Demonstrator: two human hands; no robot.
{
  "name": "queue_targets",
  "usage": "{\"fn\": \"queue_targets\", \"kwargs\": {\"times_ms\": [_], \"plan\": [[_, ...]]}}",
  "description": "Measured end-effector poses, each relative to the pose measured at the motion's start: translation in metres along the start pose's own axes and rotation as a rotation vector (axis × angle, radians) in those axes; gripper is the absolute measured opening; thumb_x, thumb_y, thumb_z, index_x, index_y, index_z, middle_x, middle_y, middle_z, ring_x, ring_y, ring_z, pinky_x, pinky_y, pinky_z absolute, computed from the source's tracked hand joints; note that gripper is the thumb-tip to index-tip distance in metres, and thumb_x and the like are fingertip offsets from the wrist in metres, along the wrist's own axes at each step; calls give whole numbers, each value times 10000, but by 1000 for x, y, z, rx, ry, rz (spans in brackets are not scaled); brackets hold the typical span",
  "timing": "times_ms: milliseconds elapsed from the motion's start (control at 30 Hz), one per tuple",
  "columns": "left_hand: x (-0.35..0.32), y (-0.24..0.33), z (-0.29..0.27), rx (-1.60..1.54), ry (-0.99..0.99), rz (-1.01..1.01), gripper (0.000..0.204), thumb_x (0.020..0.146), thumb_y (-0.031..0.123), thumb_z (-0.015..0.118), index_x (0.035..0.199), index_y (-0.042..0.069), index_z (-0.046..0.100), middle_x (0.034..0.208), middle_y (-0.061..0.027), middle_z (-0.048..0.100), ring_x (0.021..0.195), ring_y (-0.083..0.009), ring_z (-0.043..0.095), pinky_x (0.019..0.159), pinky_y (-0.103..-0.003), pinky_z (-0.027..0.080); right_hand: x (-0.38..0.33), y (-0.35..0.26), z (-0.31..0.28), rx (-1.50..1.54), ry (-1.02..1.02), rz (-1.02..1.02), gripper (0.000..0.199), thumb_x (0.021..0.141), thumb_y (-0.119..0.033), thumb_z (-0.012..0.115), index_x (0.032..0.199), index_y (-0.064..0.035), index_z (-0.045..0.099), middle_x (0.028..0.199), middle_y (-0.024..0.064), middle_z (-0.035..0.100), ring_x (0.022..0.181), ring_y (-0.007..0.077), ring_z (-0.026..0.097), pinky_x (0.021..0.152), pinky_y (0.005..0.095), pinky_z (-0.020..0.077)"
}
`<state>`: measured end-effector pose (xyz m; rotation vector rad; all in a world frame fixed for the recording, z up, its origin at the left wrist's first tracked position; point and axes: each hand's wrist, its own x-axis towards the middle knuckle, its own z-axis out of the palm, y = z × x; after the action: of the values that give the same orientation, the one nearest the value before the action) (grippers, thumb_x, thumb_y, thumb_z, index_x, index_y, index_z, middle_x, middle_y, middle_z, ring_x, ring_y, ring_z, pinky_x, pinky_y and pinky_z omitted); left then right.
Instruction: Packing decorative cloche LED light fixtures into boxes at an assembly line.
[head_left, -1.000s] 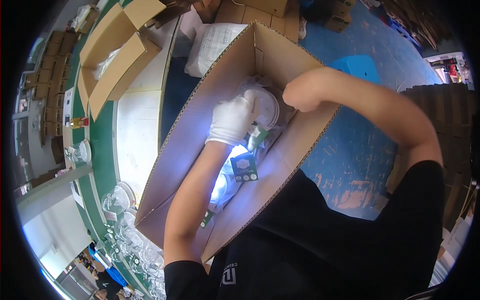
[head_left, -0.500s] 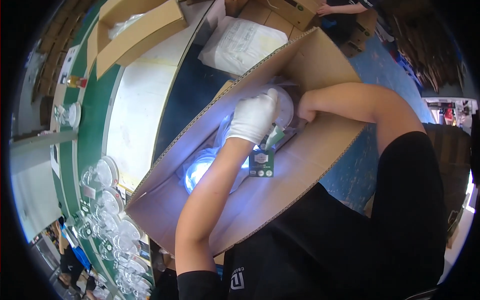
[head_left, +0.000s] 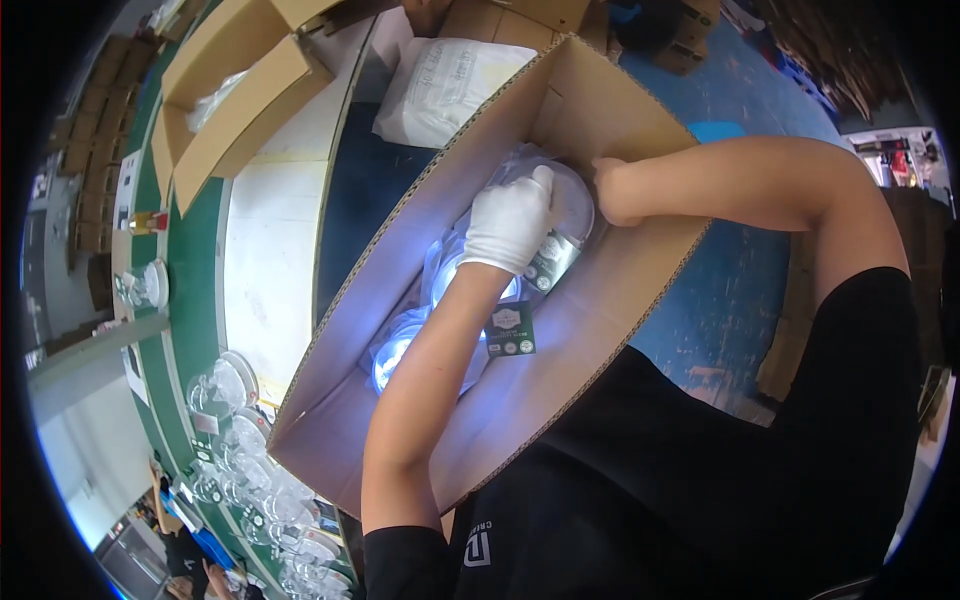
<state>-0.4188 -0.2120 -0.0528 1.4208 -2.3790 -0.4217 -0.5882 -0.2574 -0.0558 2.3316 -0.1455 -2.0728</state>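
Observation:
Inside a deep open cardboard box (head_left: 600, 310), my left hand (head_left: 508, 222), in a white glove, is closed on a round item with a pale flat disc (head_left: 573, 200), loosely wrapped in clear film. A green tag (head_left: 553, 262) hangs from it beside my wrist. My right hand (head_left: 618, 190) is bare and curled by the disc's right edge, near the box wall; its fingertips are partly hidden. Nearer me in the box, partly behind my left forearm, sit glowing clear round items (head_left: 395, 352) in film, with another green tag (head_left: 511, 328) on top.
At left, a green and white table (head_left: 270, 240) bears many clear round items (head_left: 235, 385) with pale discs. An open carton (head_left: 235, 125) stands at the far left, and a white wrapped package (head_left: 450, 85) beyond the box. Another person (head_left: 190, 560) shows at lower left.
The disc item has settled flatter toward the box's far end, and its green tag now lies face up. My right hand has shifted slightly up, toward the wall. The view has shifted a little.

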Motion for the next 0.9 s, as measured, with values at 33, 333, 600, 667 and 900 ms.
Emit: {"fn": "queue_targets", "kwargs": {"times_ms": [33, 333, 600, 667, 900], "plan": [[3, 3, 4, -2, -10, 10, 214, 947, 280, 588, 882, 76, 602, 667, -183, 673, 610, -375, 688, 589, -478, 574, 4, -3, 3, 14, 1, -2, 418, 798, -351, 726, 1192, -215, 754, 1239, 39, 715, 1190, 259, 630, 1092, 503, 357], [11, 4, 43, 7, -42, 50, 188, 902, 268, 591, 879, 83, 618, 712, -188, 691, 638, -371, 700, 582, -481, 571, -20, 13, -12, 298, 56, -17, 341, 782, -303, 758, 1074, -128, 781, 1133, 114, 740, 981, 347, 699, 842, 467, 564], [15, 12, 66, 83, -68, -12, 78, 867, 142, 582, 929, 100, 563, 662, -110, 679, 591, -292, 704, 545, -442, 546, -180, 44, 32, 979, 1586, 83, 261, 962, -145, 608, 1193, -44, 678, 1211, 147, 675, 1140, 326, 627, 990, 389, 486], [15, 4, 68, 108, 15, 8, 165, 930, 248, 577, 879, 93, 549, 605, -139, 643, 523, -320, 666, 491, -451, 531, -167, 42, 45, 920, 1644, 195, 348, 960, -141, 627, 1292, -38, 621, 1315, 156, 623, 1234, 314, 581, 1055, 373, 440], [3, 3, 54, 52, -9, -71, 173, 856, 201, 604, 974, 80, 569, 763, -166, 702, 646, -338, 705, 588, -473, 555, -129, 11, 35, 1550, 1624, 244, 705, 982, -226, 623, 1576, -84, 271, 1551, 225, 405, 1450, 362, 386, 1171, 405, 316]]}}
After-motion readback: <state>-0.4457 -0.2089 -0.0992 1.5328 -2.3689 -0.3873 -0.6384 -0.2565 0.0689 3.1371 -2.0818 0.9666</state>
